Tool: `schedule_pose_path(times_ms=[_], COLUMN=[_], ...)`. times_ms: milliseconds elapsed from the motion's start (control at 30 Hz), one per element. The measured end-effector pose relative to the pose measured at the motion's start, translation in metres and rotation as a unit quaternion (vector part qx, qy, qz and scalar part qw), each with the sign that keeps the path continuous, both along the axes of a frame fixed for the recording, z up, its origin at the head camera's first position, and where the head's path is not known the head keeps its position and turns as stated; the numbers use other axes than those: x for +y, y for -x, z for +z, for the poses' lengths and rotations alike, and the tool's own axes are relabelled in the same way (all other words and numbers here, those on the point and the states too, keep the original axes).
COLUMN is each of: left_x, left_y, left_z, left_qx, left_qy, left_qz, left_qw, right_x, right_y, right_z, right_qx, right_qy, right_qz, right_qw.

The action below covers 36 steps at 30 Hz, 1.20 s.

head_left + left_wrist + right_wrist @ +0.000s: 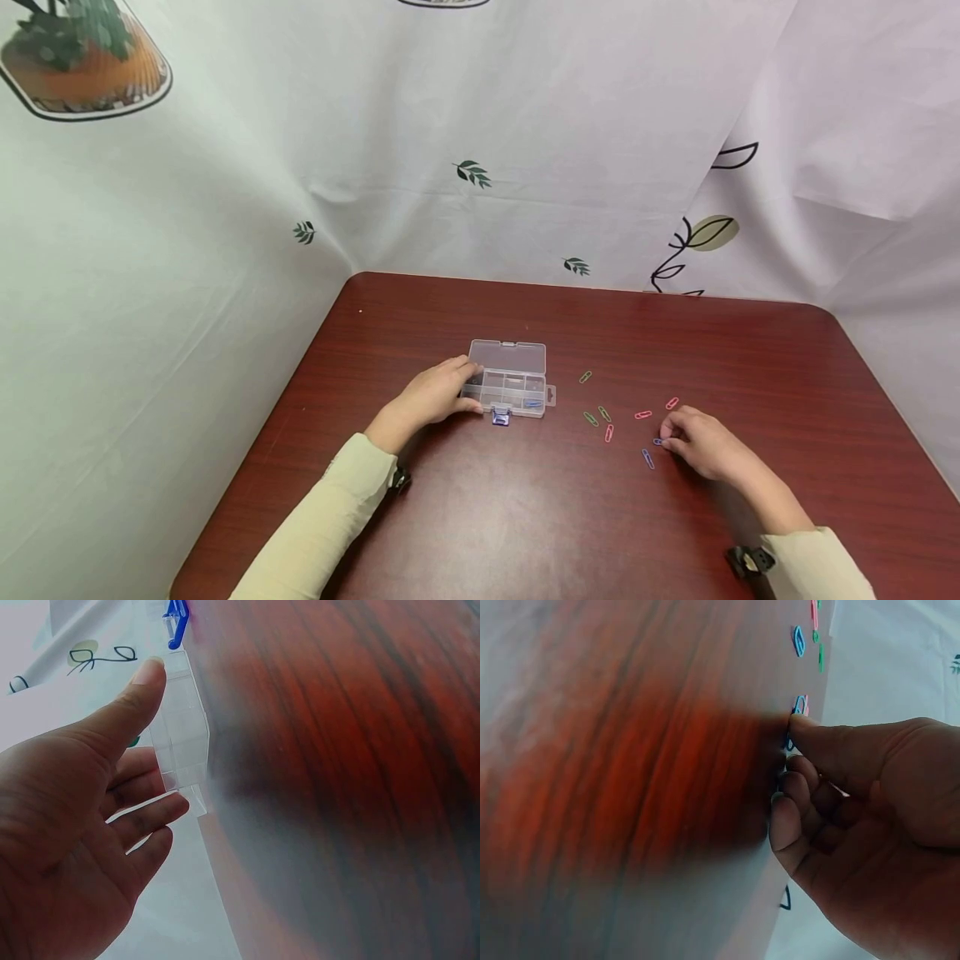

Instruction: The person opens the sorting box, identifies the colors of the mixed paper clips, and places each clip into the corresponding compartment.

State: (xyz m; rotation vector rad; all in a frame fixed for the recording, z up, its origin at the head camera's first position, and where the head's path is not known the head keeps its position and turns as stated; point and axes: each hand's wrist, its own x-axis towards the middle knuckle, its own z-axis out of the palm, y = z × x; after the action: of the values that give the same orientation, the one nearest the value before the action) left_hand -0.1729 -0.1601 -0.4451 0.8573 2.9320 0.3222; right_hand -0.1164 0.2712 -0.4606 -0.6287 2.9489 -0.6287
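Observation:
A clear plastic compartment box point(493, 399) sits on the table with its lid point(510, 357) raised at the back and its blue latch point(500, 417) folded out in front. Blue paper clips point(533, 404) lie in its front right compartment. My left hand point(431, 393) holds the box by its left end, thumb at the front corner and fingers at the far side. To the right, my right hand point(703, 443) pinches a blue paper clip point(657, 442) between thumb and fingers, low at the tabletop. Another blue paper clip point(648, 458) lies just left of this hand.
Green paper clips point(591, 419) and pink paper clips point(642, 414) are scattered between the box and my right hand. A lone green clip point(585, 377) lies farther back. White printed cloth point(420, 217) hangs behind and beside the dark red table point(480, 517).

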Motion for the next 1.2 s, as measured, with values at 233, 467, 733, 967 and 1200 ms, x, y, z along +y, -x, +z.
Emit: schedule_pose_path(times_ms=[233, 467, 733, 967, 1200], left_x=[0.0, 0.0, 0.0, -0.001, -0.001], left_y=[0.0, 0.0, 0.0, 0.001, 0.0], left_z=[-0.001, 0.0, 0.0, -0.001, -0.001], left_qx=[-0.001, -0.006, 0.002, 0.004, 0.005], left_qy=[0.0, -0.002, -0.006, -0.005, -0.005], left_qz=[0.001, 0.002, -0.004, -0.006, -0.006], left_qw=[1.0, 1.0, 1.0, 1.0, 1.0], right_x=[-0.002, -0.003, -0.012, -0.021, -0.03], right_y=[0.0, -0.001, 0.002, 0.004, 0.009], right_z=[0.003, 0.005, 0.012, 0.017, 0.019], right_qx=[0.0, 0.008, 0.044, 0.068, 0.058], right_qy=[-0.004, 0.008, 0.021, 0.027, 0.038], right_qz=[0.009, 0.003, 0.013, 0.021, 0.026], right_qw=[0.9999, 0.9999, 0.9987, 0.9971, 0.9973])
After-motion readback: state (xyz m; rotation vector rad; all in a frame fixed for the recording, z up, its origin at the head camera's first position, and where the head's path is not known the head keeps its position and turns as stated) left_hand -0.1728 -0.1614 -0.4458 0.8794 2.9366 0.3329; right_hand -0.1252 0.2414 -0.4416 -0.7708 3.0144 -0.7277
